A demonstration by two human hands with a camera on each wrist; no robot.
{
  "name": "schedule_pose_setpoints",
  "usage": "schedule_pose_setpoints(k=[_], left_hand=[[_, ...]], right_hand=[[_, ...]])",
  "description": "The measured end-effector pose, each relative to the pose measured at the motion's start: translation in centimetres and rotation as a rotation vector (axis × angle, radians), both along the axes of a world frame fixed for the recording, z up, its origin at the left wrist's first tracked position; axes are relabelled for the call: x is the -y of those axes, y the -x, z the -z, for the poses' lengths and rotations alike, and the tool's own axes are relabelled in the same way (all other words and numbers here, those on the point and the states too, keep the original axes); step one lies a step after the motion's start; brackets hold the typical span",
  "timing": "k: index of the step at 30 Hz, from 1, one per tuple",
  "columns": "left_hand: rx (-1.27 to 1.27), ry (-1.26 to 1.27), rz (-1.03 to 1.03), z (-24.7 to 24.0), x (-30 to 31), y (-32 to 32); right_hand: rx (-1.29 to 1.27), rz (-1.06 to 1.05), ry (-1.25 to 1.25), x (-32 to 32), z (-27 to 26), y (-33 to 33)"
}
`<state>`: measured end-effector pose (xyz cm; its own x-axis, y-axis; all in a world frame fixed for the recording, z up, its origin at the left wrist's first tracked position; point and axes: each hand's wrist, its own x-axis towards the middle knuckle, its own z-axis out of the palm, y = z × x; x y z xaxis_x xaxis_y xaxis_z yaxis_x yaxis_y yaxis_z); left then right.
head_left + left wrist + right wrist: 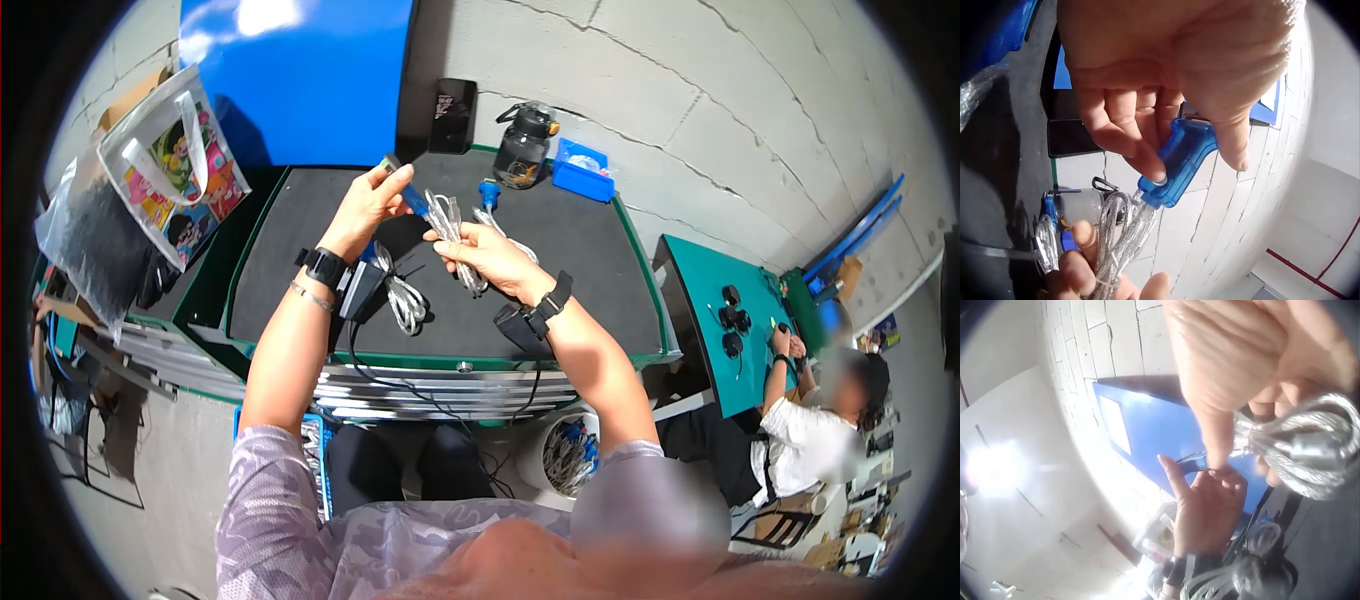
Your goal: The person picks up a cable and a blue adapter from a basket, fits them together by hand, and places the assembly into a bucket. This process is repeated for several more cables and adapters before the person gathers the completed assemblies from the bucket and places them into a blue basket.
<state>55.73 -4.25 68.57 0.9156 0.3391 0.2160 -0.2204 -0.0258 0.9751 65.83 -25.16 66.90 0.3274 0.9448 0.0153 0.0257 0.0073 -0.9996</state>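
My left hand [372, 198] pinches a translucent blue connector [1179, 161] at the end of a silvery cable, held up above the dark mat [300, 230]. My right hand [478, 252] grips the coiled bundle of that silver cable [450, 230], just right of the left hand. In the right wrist view the looped cable [1310, 450] fills the right hand's grasp, with the left hand [1207, 509] beyond it. Another coiled silver cable [405, 300] lies on the mat under my left wrist, and a third cable with a blue plug [489, 195] lies further back.
A dark water bottle [523, 148], a blue tray [583, 170] and a black box [453, 115] stand at the bench's back edge. A blue panel [300, 75] leans on the wall. Printed bags [175, 170] hang left. A bucket of cables [568, 455] sits below. A seated person [810, 430] works right.
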Motion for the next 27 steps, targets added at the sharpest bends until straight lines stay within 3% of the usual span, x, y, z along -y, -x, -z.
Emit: schedule_pose_setpoints(k=[2,4,6,9,16,27], left_hand=[[-0.028,-0.042,-0.041,-0.2,0.4,0.1],[0.053,0.104,-0.053,-0.1,0.7,-0.3],[0.05,0.142,-0.037,-0.1,0.7,-0.1],[0.081,0.19,0.146,-0.6,0.5,0.1],[0.163,0.262,0.21,-0.2,0.0,0.2],[0.142,0.108,0.183,-0.2,0.0,0.5]], right_hand=[[0.038,0.014,-0.001,-0.4,0.8,-0.1],[0.028,-0.034,-0.025,-0.5,0.9,-0.2],[-0.144,-0.019,-0.031,-0.6,0.9,0.0],[-0.259,-0.07,-0.048,-0.3,0.7,0.4],[-0.353,-0.07,-0.085,-0.2,0.3,0.6],[-0.419,-0.18,-0.086,-0.1,0.7,0.2]])
